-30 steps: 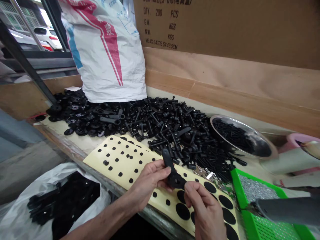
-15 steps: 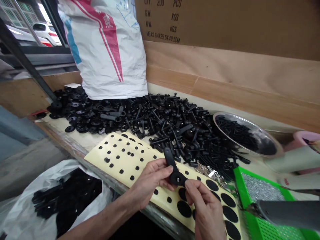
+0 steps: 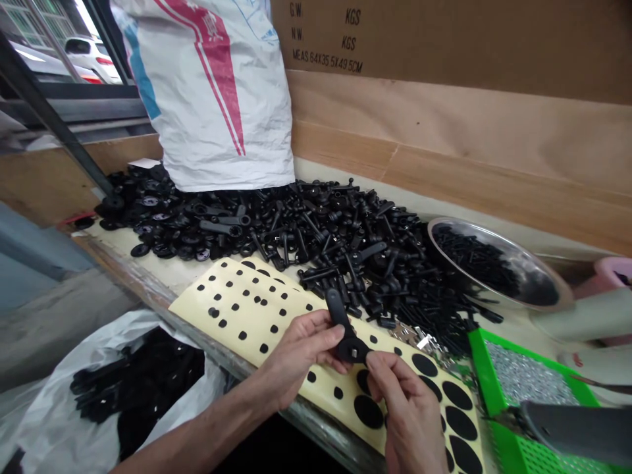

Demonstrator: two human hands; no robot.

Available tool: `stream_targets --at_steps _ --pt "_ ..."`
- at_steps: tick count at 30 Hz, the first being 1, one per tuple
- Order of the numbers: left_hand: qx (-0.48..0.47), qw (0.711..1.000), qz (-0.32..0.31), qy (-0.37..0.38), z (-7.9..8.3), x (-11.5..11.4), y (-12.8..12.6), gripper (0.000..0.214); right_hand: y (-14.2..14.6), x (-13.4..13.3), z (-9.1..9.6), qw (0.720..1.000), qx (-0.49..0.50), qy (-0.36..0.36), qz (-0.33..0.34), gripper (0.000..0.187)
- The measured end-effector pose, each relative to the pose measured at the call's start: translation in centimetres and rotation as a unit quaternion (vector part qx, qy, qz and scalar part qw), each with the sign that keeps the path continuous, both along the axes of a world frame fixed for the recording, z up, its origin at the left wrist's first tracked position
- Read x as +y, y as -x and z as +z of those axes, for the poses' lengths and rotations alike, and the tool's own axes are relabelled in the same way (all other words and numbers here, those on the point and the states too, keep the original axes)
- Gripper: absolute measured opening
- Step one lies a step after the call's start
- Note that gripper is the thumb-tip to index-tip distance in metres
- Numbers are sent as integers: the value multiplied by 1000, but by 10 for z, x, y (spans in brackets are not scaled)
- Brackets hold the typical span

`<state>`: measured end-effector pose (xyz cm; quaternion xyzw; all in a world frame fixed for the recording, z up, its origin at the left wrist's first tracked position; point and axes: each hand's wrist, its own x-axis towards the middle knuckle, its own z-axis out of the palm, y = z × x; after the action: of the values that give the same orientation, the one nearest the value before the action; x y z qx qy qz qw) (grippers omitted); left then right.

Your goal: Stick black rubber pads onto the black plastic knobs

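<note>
Carton (image 3: 419, 39) printed "MEAS 64X35.5X49.5CM", "KGS". Black plastic lever (image 3: 336, 313) held over cream sheet of black dots (image 3: 241, 316), near edge; left hand (image 3: 301, 352) gripping arm, right hand (image 3: 407, 415) pinching round head.

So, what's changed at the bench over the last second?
Only the view: the head camera drifted, so everything slid slightly right in the picture. The left hand and right hand kept hold of the black plastic lever handle, with nothing taken or let go. The pile of black parts, steel bowl and sheet of black dots stayed as they were.
</note>
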<state>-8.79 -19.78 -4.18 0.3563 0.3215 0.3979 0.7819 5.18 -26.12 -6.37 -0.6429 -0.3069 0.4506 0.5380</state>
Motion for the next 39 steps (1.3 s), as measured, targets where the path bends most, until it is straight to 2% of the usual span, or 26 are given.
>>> stream_targets --at_steps 10,22,28,31,35,37,39 --pt "11 1000 1 -2 1 1 0 24 3 2 2 1000 13 4 -14 38" --pt "28 999 2 -19 0 -1 0 23 8 5 12 998 -63 -12 -24 37" --pt "69 996 46 -35 2 -4 -2 25 15 4 18 989 -138 -19 -40 31" --pt "97 992 70 -47 1 -8 -3 27 20 2 18 964 -257 -58 -45 27" --pt "162 977 99 -95 -5 -13 -2 28 20 -1 16 875 -479 -74 -19 25" --pt "204 964 106 -133 -10 -15 -1 26 20 -2 16 831 -553 -68 7 26" --pt "238 948 115 -176 -13 -17 0 24 19 -3 17 798 -598 -63 25 29"
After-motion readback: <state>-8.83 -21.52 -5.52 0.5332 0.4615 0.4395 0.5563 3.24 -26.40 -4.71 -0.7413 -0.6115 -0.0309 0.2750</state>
